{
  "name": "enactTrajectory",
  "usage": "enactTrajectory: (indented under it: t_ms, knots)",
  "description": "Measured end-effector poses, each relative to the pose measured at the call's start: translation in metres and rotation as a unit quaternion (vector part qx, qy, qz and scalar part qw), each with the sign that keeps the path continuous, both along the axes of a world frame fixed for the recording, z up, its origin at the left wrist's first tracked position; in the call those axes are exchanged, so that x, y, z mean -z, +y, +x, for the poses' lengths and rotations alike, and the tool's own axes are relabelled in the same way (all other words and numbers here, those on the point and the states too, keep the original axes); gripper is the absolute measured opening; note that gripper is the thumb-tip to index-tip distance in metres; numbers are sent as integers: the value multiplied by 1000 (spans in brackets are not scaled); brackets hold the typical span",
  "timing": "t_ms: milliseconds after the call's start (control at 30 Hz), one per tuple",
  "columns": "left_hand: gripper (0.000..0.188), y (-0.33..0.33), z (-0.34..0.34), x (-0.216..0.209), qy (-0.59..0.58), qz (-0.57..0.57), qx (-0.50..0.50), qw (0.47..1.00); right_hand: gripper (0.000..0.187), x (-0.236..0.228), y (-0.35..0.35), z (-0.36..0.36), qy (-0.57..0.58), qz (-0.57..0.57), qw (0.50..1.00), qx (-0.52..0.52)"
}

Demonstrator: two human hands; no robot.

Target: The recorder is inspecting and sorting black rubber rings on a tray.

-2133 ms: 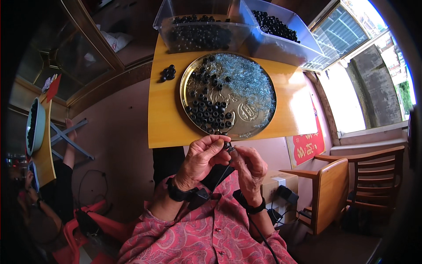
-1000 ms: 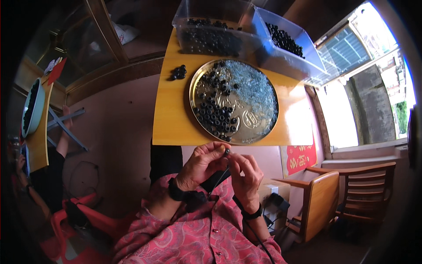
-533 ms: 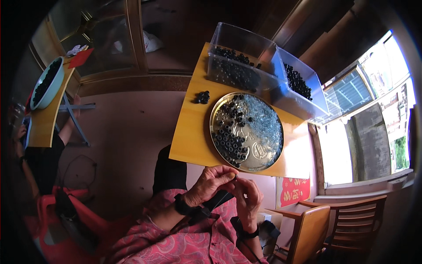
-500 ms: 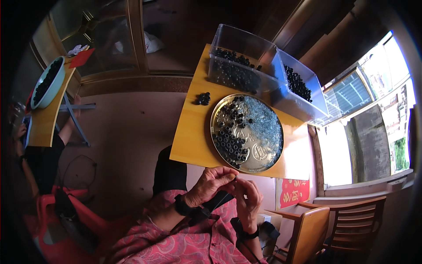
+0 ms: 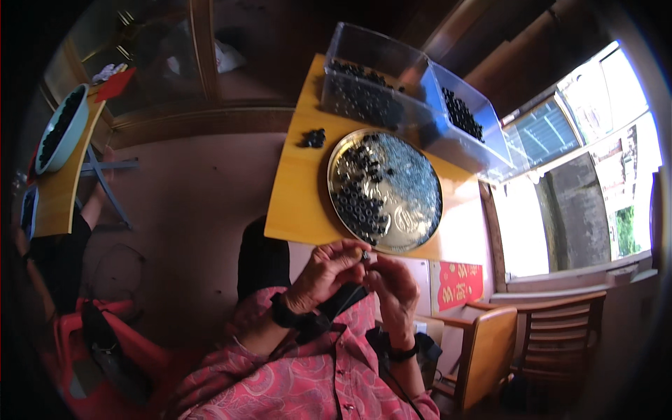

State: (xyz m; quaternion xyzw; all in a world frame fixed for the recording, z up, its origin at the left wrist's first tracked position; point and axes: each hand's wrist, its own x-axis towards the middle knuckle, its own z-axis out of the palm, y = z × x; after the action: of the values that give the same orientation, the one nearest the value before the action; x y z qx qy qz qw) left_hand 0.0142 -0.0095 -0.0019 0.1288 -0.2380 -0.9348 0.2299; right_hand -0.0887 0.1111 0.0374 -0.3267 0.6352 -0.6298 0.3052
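Just before the near edge of the tray, my left hand [image 5: 327, 274] pinches a small dark piece [image 5: 365, 257] between thumb and fingertips. My right hand [image 5: 395, 285] is closed, its fingertips right beside that piece; whatever they hold is too small to make out. A round gold-coloured metal tray [image 5: 383, 211] lies on the yellow table [image 5: 288, 210] beyond both hands. On its left side sit many small black ring-shaped parts [image 5: 355, 204], some with their round openings up. Tiny silvery-blue bits [image 5: 409, 171] are spread over its far right side.
Behind the tray, a clear plastic box [image 5: 343, 94] and a bluish one [image 5: 490, 145] hold more black parts. A small heap of black parts [image 5: 315, 138] lies left of the tray. Far left, another person sits by a table with a pale bowl [image 5: 50, 150]. Wooden chairs [image 5: 490, 350] stand right.
The whole view has shifted slightly, so the table and tray appear higher and farther left. My hands stay together before the tray, and my right fingers are more curled.
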Motion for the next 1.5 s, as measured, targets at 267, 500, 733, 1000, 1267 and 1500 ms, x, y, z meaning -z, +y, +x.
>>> enactTrajectory:
  t_ms: [267, 500, 733, 1000, 1267, 1500]
  knots:
    - [24, -6, 2, -2, 20, 8, -22, 1000, 44, 0, -4, -2, -70, -25, 997, -3]
    - [23, -1, 1, -1, -12, 0, -12, 1000, 39, 1, 2, -4, -89, -51, 995, 11]
    - [23, 6, 1, -6, -36, -55, 43, 997, 25, 13, 6, -7, 243, 28, 967, 66]
    - [24, 5, 3, -6, -19, -47, 44, 998, 20, 11, 5, -4, 128, -15, 990, 59]
    - [25, 2, 6, -10, -26, -48, 62, 997, 20, 0, 6, 1, -36, -7, 999, 39]
    - [25, 3, 7, -7, -25, -38, 72, 996, 18, 2, 8, 1, -83, -13, 995, 60]
